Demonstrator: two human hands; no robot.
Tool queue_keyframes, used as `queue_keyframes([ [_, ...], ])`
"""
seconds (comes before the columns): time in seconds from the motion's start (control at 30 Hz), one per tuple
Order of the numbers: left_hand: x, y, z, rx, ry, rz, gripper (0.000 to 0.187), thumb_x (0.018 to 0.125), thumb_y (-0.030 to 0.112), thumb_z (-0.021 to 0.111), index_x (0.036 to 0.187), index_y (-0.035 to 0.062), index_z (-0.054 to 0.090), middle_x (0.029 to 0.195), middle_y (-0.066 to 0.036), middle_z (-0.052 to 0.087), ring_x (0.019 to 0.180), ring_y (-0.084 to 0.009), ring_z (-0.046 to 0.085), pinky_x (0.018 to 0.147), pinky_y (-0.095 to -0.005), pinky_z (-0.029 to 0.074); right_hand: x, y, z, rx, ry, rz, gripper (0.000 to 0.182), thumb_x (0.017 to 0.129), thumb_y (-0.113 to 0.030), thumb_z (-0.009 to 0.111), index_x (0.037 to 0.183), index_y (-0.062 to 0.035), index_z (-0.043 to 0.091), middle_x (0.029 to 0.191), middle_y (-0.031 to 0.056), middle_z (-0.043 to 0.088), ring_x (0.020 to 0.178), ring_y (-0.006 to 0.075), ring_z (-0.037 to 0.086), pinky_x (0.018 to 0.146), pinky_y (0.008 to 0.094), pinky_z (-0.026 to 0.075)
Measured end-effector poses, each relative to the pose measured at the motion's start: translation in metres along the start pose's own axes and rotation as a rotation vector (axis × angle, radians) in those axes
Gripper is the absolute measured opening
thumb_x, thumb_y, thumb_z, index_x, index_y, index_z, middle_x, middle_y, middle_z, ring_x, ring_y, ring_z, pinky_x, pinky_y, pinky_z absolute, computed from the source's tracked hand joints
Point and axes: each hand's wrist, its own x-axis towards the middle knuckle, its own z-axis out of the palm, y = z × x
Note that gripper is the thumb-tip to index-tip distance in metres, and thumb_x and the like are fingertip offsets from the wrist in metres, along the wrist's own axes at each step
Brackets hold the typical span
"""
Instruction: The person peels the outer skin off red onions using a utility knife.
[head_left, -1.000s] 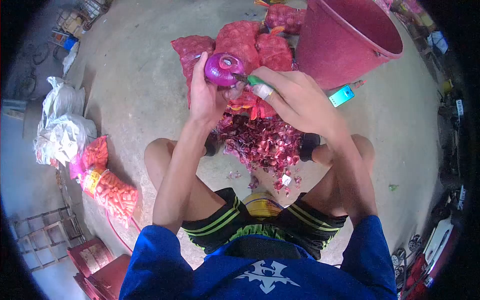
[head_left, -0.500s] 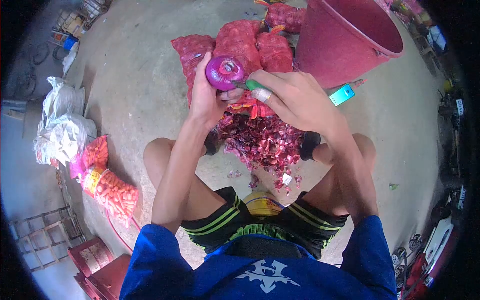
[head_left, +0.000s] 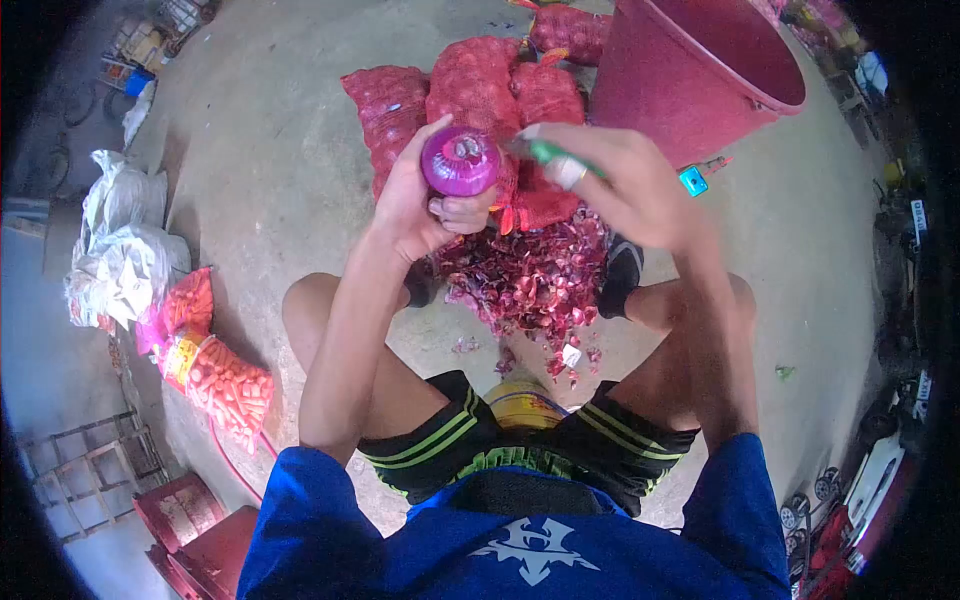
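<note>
A shiny purple onion point(head_left: 460, 165) rests in my left hand point(head_left: 415, 205), with my fingers curled beneath it and the thumb along its side. My right hand point(head_left: 630, 185), slightly blurred, grips a small knife with a green handle point(head_left: 550, 153). The knife's short dark blade points left, a little apart from the onion. White tape point(head_left: 568, 172) is wrapped round a finger of this hand. Below my hands a heap of red onion skins point(head_left: 535, 275) lies on the floor between my feet.
Red mesh sacks of onions point(head_left: 470, 90) stand just ahead. To their right is a large red tub point(head_left: 670, 90), with a lit phone point(head_left: 692, 180) beside it. Bags of carrots point(head_left: 225, 385) and white sacks point(head_left: 125, 270) lie at left. I sit on something yellow point(head_left: 525, 408).
My right hand has drawn the knife away from the onion, to the right and slightly up. My left hand has shifted slightly right and down with the onion.
</note>
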Motion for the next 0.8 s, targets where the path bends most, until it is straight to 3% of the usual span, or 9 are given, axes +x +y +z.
queue_keyframes([
  [0.07, 0.0, 0.0, 0.001, -0.067, 0.018, -0.029, 0.06, 0.11, 0.06, 0.038, 0.109, 0.0071, 0.066, 0.055, 0.002, 0.041, 0.044, -0.0076, 0.033, 0.044, -0.0242, 0.029, 0.001, -0.014, 0.003, 0.097, -0.034, -0.026, 0.045, 0.102, -0.022, 0.062, 0.145, -0.0106, 0.06, 0.102, 0.0215, 0.072, 0.089, 0.0434, 0.07, 0.073, 0.0527, 0.053],
  [0.13, 0.0, 0.002, 0.002, -0.048, -0.012, -0.047, 0.06, 0.107, 0.063, 0.044, 0.097, 0.0074, 0.064, 0.055, 0.002, 0.042, 0.042, -0.0078, 0.033, 0.041, -0.0232, 0.028, 0.003, -0.023, -0.001, 0.134, -0.048, -0.019, 0.047, 0.101, -0.022, 0.062, 0.147, -0.0116, 0.058, 0.099, 0.0205, 0.072, 0.084, 0.043, 0.069, 0.071, 0.0521, 0.053],
  [0.27, -0.001, 0.003, 0.005, -0.048, 0.027, -0.076, 0.061, 0.106, 0.065, 0.045, 0.091, 0.0083, 0.062, 0.054, 0.002, 0.042, 0.041, -0.0074, 0.033, 0.039, -0.0225, 0.027, 0.005, -0.027, -0.001, 0.187, -0.057, -0.062, 0.054, 0.101, -0.021, 0.063, 0.154, -0.0139, 0.054, 0.093, 0.0185, 0.072, 0.074, 0.0417, 0.068, 0.067, 0.0508, 0.051],
  [0.37, 0.0, 0.001, 0.003, -0.009, 0.01, -0.153, 0.062, 0.107, 0.066, 0.042, 0.091, 0.0092, 0.061, 0.053, 0.001, 0.041, 0.04, -0.0081, 0.034, 0.04, -0.0241, 0.027, 0.004, -0.024, -0.004, 0.19, -0.207, -0.06, 0.057, 0.098, -0.013, 0.064, 0.154, -0.0063, 0.054, 0.102, 0.0223, 0.073, 0.083, 0.0437, 0.071, 0.073, 0.049, 0.053],
  [0.57, -0.001, -0.001, 0.005, -0.015, 0.037, -0.165, 0.062, 0.107, 0.066, 0.043, 0.089, 0.0094, 0.061, 0.052, 0.0, 0.042, 0.038, -0.0082, 0.034, 0.037, -0.0236, 0.025, 0.004, -0.016, 0.0, 0.208, -0.151, -0.194, 0.056, 0.095, -0.012, 0.066, 0.149, -0.0053, 0.058, 0.104, 0.0244, 0.072, 0.084, 0.0436, 0.071, 0.073, 0.0479, 0.055],
  [0.8, 0.001, 0.001, 0.009, 0.015, 0.139, -0.183, 0.062, 0.106, 0.066, 0.045, 0.087, 0.0088, 0.06, 0.05, 0.002, 0.04, 0.036, -0.0076, 0.031, 0.035, -0.0239, 0.021, 0.003, -0.021, -0.004, 0.187, -0.177, -0.17, 0.056, 0.09, -0.007, 0.067, 0.146, -0.0055, 0.062, 0.102, 0.0225, 0.071, 0.085, 0.0427, 0.07, 0.07, 0.0482, 0.053],
])
